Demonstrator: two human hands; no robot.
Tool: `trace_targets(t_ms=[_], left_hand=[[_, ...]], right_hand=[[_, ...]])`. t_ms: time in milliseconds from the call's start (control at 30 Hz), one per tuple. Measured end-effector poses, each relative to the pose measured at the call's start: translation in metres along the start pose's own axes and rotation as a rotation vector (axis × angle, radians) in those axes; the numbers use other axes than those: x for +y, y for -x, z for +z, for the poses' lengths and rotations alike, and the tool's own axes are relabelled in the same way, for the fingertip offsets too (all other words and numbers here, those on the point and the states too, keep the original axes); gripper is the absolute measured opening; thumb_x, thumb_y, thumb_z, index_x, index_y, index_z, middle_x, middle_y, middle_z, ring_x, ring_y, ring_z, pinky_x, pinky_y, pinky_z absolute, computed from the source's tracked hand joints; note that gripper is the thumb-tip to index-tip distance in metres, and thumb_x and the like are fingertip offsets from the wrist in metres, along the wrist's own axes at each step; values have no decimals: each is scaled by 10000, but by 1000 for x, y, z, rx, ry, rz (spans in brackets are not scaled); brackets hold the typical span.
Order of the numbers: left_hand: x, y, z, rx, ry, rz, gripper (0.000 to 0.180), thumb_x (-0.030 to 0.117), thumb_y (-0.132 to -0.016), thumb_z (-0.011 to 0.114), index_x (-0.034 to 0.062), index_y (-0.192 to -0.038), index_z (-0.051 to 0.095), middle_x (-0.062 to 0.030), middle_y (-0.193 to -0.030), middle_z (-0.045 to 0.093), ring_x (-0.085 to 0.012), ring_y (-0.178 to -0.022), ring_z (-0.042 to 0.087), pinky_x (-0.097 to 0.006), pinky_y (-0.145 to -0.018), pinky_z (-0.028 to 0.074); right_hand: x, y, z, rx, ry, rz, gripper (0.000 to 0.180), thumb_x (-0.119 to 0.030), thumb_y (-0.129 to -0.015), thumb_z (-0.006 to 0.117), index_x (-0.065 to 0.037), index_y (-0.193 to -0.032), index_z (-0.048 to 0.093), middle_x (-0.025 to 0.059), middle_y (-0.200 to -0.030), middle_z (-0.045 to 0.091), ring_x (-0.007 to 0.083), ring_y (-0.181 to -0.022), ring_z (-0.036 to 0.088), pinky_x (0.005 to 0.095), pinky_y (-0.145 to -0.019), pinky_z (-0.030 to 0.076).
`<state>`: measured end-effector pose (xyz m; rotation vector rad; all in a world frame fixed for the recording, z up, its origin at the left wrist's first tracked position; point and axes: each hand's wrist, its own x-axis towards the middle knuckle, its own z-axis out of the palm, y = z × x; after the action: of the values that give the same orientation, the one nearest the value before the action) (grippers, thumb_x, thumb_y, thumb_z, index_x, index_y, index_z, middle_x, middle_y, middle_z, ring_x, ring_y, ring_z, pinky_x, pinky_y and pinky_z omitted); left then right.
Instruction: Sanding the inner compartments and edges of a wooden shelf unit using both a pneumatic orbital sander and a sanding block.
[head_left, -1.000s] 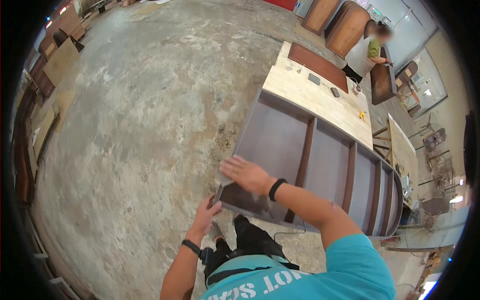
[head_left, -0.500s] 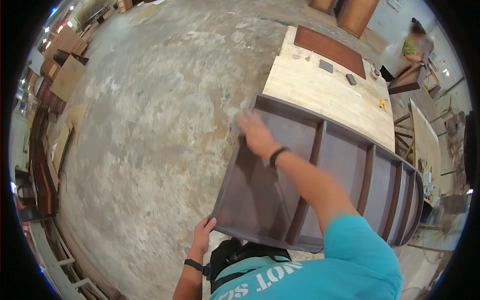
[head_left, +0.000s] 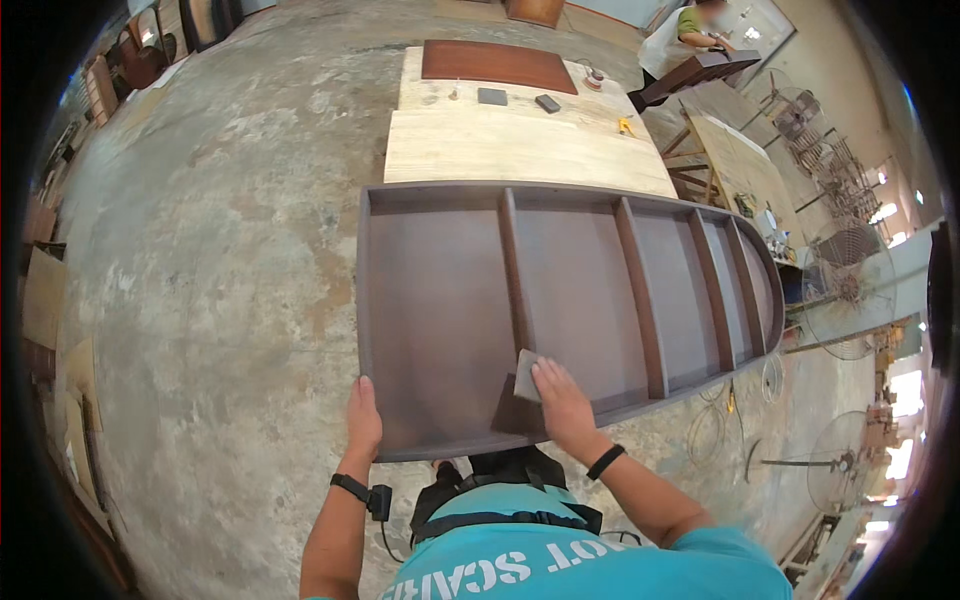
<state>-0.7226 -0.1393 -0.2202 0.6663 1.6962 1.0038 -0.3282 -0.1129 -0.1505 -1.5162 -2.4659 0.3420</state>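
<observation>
A dark brown shelf unit (head_left: 430, 300) lies on its back in front of me, its rounded end to the right and several dividers across it. My left hand (head_left: 365, 415) grips the near left corner of the frame, with fingers along its edge. In my right hand (head_left: 567, 405) is a flat grey sanding pad (head_left: 527, 377), held beside the near end of the leftmost divider (head_left: 514, 265). The pad casts a dark shadow on the back panel. The fingertips lie over the pad's right side.
Beyond the unit stands a pale wooden table (head_left: 500, 145) carrying a reddish-brown panel (head_left: 495, 66), a grey pad (head_left: 492, 96), a dark block (head_left: 547, 103) and a yellow tool (head_left: 626, 126). A co-worker (head_left: 685, 40) handles a dark wooden piece at far right. Several fans (head_left: 848, 270) stand right.
My right hand has come from the unit's far left corner to its near side. The left hand stays at the near left corner. My view has turned to the right.
</observation>
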Motion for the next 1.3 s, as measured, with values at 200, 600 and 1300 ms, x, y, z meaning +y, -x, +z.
trace_targets(t_ms=[200,600,1300], left_hand=[[-18,-7,-3,130,-116,83,660,492,-1259,390,-73,-1509,626,-251,-1470,701,-369,-1369,656,-447,-1201,467],[4,2,13,246,-358,76,640,492,-1243,427,-74,-1358,705,-269,-1256,783,-412,-1167,744,-483,-1041,544],[-20,8,15,450,-695,254,589,476,-1212,508,6,-1540,644,-289,-1453,722,-486,-1361,664,-557,-1160,496]], right_hand=[[11,-31,33,-17,-42,-11,629,-86,-1098,601,59,-1688,441,301,-1757,450,459,-1651,425,526,-1376,363],[172,-358,44,99,14,-245,498,-94,-1095,566,92,-1556,571,326,-1674,554,477,-1579,511,522,-1337,409],[70,71,-82,-752,-463,-126,566,-133,-999,725,-23,-1543,613,247,-1552,685,419,-1500,606,532,-1235,490]])
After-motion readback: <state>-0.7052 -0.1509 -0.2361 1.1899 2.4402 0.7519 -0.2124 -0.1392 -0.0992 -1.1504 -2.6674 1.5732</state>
